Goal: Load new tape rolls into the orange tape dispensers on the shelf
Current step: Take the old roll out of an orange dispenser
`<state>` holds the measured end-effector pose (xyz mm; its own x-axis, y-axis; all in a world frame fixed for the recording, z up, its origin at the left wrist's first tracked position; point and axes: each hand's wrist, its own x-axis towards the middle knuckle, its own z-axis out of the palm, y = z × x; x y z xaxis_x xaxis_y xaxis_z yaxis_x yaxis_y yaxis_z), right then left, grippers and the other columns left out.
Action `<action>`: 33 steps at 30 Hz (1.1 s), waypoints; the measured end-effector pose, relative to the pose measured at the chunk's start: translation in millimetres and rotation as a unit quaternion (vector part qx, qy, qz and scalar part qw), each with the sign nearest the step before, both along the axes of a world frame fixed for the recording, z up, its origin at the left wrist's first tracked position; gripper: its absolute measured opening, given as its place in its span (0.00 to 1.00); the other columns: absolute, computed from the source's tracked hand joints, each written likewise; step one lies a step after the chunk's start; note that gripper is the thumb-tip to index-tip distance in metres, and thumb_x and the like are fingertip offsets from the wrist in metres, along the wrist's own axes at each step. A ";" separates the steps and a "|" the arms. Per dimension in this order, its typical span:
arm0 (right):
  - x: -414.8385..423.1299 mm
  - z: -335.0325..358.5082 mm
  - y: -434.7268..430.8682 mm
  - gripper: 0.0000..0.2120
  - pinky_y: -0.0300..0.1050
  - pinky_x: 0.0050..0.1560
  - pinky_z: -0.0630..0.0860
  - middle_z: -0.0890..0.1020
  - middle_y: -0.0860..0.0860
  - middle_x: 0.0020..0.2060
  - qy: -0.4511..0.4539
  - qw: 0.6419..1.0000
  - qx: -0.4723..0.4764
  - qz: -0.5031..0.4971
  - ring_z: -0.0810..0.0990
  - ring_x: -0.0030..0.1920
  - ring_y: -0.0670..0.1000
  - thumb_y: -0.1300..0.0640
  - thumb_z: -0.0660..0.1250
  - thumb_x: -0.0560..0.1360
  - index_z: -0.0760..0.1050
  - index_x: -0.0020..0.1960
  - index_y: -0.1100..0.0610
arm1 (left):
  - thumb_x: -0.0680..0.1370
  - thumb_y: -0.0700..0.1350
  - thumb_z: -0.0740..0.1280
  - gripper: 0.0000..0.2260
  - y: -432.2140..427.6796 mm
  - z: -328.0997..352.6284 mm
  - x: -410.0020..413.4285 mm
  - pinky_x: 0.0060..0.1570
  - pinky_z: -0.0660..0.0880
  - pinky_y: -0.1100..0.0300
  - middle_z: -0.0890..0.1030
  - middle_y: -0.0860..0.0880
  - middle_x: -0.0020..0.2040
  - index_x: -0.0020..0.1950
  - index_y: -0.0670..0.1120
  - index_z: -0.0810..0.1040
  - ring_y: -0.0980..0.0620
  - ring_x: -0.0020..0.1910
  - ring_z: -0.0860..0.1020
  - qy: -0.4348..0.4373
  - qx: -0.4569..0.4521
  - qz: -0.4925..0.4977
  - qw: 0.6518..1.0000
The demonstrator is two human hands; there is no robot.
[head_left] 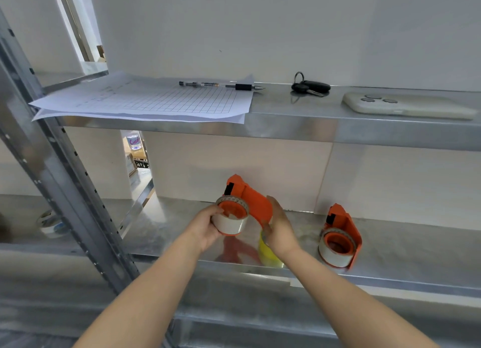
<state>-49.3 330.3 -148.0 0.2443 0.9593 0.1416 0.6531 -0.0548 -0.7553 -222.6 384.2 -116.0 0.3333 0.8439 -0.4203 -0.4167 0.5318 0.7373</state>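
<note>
- Nearest the camera, two bare forearms reach up from six o'clock toward the lower galvanised metal shelf (406,248).
- The left hand (208,226) is curled around a white tape roll (230,225) seated on the round hub of the orange plastic tape dispenser (247,199), fingers wrapped on the roll's side at about nine o'clock of the hub.
- The right hand (279,226) grips the dispenser's curved orange body from its three o'clock side. A yellow tape roll (268,251) shows just under this palm; I cannot tell whether the hand holds it or it merely stands on the shelf edge.
- The held dispenser appears lifted clear of the shelf, judging by its orange reflection below.
- At three o'clock of the hands, well apart, a second orange tape dispenser (343,233) stands on the same shelf with a white roll already on its hub.
- Risks, as I judge them: the roll may sit crooked on the hub if pushed from one side only; the yellow roll, near the shelf lip, could be knocked off by the right wrist; the serrated cutter end could nick a finger.
- Farther, at twelve o'clock, the upper shelf carries gridded paper sheets (145,100), a pen (221,85), a black car key (311,86) and a pale cased phone (406,107).
</note>
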 end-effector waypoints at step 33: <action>83.1 53.3 -18.5 0.09 0.40 0.50 0.70 0.83 0.60 0.50 -0.080 0.993 0.091 0.010 0.80 0.51 0.58 0.61 0.68 0.73 0.79 0.51 0.63 | 0.82 0.37 0.52 0.12 7.9 -13.9 23.5 0.67 0.68 0.44 0.76 0.38 0.58 0.47 0.38 0.75 0.45 0.42 0.77 -0.010 -0.075 0.154 0.985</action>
<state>33.9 311.9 -94.7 0.1850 0.9189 0.3483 0.7655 0.0875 -0.6375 -199.2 392.1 -129.9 0.0800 0.8349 -0.5445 -0.5886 0.4804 0.6502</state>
